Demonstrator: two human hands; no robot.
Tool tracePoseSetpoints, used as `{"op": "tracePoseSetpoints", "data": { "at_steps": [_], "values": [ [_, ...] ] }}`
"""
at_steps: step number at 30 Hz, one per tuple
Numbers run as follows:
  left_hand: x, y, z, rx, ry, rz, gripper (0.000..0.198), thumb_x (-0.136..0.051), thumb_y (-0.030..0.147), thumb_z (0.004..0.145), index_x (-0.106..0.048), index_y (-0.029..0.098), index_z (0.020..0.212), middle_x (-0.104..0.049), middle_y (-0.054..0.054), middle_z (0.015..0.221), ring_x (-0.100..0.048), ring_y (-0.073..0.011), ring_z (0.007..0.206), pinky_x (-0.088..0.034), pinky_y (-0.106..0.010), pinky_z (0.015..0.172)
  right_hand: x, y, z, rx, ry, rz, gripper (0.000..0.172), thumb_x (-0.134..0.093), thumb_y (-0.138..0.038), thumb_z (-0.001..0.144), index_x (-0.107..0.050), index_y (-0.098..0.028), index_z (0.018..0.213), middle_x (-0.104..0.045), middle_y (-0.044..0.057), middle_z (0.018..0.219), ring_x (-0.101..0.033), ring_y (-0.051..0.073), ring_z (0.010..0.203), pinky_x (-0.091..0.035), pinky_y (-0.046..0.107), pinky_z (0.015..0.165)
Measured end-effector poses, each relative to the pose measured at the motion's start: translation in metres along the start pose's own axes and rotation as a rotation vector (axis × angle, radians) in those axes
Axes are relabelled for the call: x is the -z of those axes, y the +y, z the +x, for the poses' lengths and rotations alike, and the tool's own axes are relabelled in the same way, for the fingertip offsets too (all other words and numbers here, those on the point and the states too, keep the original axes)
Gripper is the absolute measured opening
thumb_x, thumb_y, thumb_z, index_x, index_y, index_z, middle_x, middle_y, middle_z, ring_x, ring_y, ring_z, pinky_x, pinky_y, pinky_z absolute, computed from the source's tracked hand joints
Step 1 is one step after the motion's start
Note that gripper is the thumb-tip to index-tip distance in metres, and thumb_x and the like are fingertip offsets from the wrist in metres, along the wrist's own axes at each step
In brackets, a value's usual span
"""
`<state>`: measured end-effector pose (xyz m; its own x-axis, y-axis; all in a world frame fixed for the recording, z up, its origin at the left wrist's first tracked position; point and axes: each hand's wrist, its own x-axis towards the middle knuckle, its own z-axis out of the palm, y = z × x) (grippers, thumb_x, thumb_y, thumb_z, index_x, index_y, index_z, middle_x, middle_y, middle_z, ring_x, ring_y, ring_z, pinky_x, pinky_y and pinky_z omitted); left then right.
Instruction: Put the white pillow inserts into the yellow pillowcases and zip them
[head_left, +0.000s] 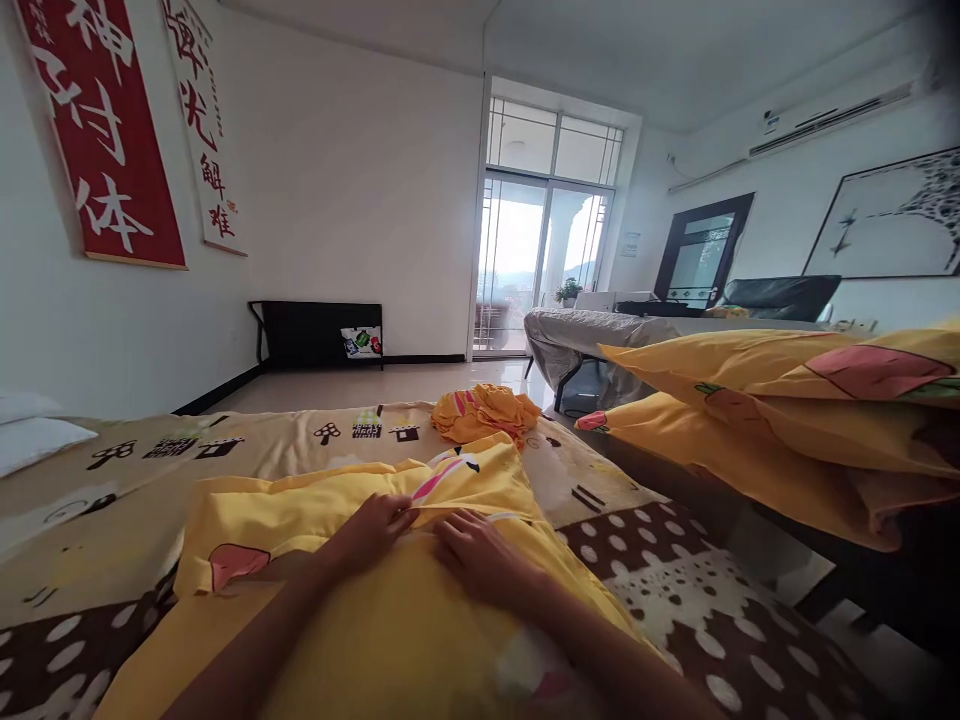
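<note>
A plump yellow pillow (375, 620) with a pink carrot print lies in front of me on a patterned blanket. Near the middle of its far part, my left hand (384, 522) pinches the yellow fabric with its fingers closed. Just to the right, my right hand (466, 540) has its fingers bent and pressed together on the same cover, close to the left fingertips. Beyond the pillow's far corner sits a crumpled orange-yellow cloth (484, 412).
At the right, several yellow pillows (757, 400) are stacked at the bed's side. The brown and beige blanket (277, 440) spreads under everything. Past it stand a plastic-covered table (592, 325) and a black folded item (307, 335) by the wall.
</note>
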<state>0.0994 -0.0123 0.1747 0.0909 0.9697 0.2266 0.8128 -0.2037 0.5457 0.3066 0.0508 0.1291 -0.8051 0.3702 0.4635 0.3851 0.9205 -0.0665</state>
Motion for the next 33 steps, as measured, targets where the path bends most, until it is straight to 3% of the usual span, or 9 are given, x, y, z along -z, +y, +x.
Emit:
{"op": "tracePoseSetpoints", "data": {
  "at_steps": [4,7,13,17,20,23,27,30,33],
  "values": [
    [0.003,0.006,-0.003,0.001,0.023,0.048,0.034,-0.038,0.042,0.090,-0.044,0.019,0.066,-0.054,0.001,0.062,-0.047,-0.0139,0.060,-0.030,-0.027,0.060,0.023,0.031,-0.028,-0.054,0.044,-0.028,0.015,-0.044,-0.022,0.093,-0.058,-0.020,0.090,-0.061,0.005,0.093,-0.054,0.018,0.091,-0.040,0.034,0.087],
    [0.002,0.005,-0.001,-0.022,0.004,0.214,0.032,-0.032,0.039,0.093,-0.051,0.020,0.075,-0.061,-0.001,0.067,-0.054,-0.0156,0.064,-0.034,-0.027,0.061,0.038,0.050,-0.041,-0.117,0.051,-0.040,0.018,-0.041,-0.018,0.094,-0.056,-0.019,0.083,-0.060,0.004,0.086,-0.053,0.017,0.085,-0.040,0.034,0.083],
    [-0.016,0.003,0.025,-0.078,-0.060,0.452,0.028,-0.044,0.027,0.084,-0.058,0.019,0.106,-0.067,-0.010,0.079,-0.063,-0.0251,0.073,-0.041,-0.032,0.064,0.049,0.050,-0.049,-0.118,0.058,-0.067,0.021,-0.040,-0.016,0.094,-0.058,-0.020,0.084,-0.062,0.005,0.086,-0.053,0.017,0.084,-0.040,0.033,0.082],
    [-0.034,0.021,0.053,-0.162,-0.130,0.509,0.025,-0.046,0.025,0.084,-0.066,0.016,0.095,-0.068,-0.015,0.079,-0.064,-0.0293,0.080,-0.046,-0.041,0.074,0.042,0.048,-0.053,-0.143,0.155,-0.168,0.021,-0.040,-0.017,0.093,-0.061,-0.020,0.088,-0.061,0.008,0.092,-0.054,0.020,0.088,-0.042,0.035,0.080],
    [-0.044,0.043,0.072,-0.218,-0.163,0.490,0.026,-0.045,0.024,0.086,-0.069,0.013,0.083,-0.068,-0.018,0.085,-0.064,-0.0313,0.084,-0.047,-0.044,0.077,0.037,0.049,-0.057,-0.178,0.206,-0.208,0.026,-0.039,-0.020,0.093,-0.063,-0.020,0.082,-0.062,0.008,0.082,-0.057,0.020,0.079,-0.043,0.034,0.073],
    [-0.049,0.061,0.086,-0.268,-0.165,0.419,0.028,-0.046,0.027,0.088,-0.069,0.014,0.079,-0.068,-0.016,0.096,-0.063,-0.0272,0.088,-0.047,-0.038,0.078,0.036,0.048,-0.058,-0.221,0.225,-0.077,0.026,-0.040,-0.020,0.092,-0.064,-0.021,0.083,-0.067,0.005,0.077,-0.062,0.018,0.071,-0.044,0.030,0.066],
    [-0.054,0.069,0.097,-0.270,-0.165,0.325,0.028,-0.046,0.029,0.089,-0.067,0.017,0.074,-0.068,-0.009,0.083,-0.062,-0.0202,0.081,-0.046,-0.029,0.071,0.039,0.041,-0.051,-0.324,0.263,0.099,0.024,-0.041,-0.022,0.090,-0.064,-0.021,0.083,-0.069,0.003,0.074,-0.064,0.015,0.064,-0.045,0.025,0.058],
    [-0.056,0.071,0.101,-0.251,-0.164,0.277,0.031,-0.044,0.031,0.090,-0.066,0.017,0.074,-0.068,-0.008,0.077,-0.059,-0.0172,0.072,-0.042,-0.026,0.064,0.033,0.038,-0.041,-0.372,0.277,0.103,0.026,-0.039,-0.021,0.091,-0.063,-0.022,0.078,-0.069,0.003,0.075,-0.064,0.016,0.067,-0.046,0.025,0.060],
    [-0.054,0.073,0.100,-0.241,-0.167,0.254,0.033,-0.042,0.030,0.092,-0.066,0.016,0.075,-0.069,-0.007,0.079,-0.056,-0.0150,0.068,-0.039,-0.025,0.061,0.013,0.041,-0.034,-0.365,0.223,0.049,0.026,-0.040,-0.016,0.090,-0.064,-0.022,0.081,-0.070,0.005,0.083,-0.065,0.018,0.076,-0.048,0.027,0.066]
  ]
}}
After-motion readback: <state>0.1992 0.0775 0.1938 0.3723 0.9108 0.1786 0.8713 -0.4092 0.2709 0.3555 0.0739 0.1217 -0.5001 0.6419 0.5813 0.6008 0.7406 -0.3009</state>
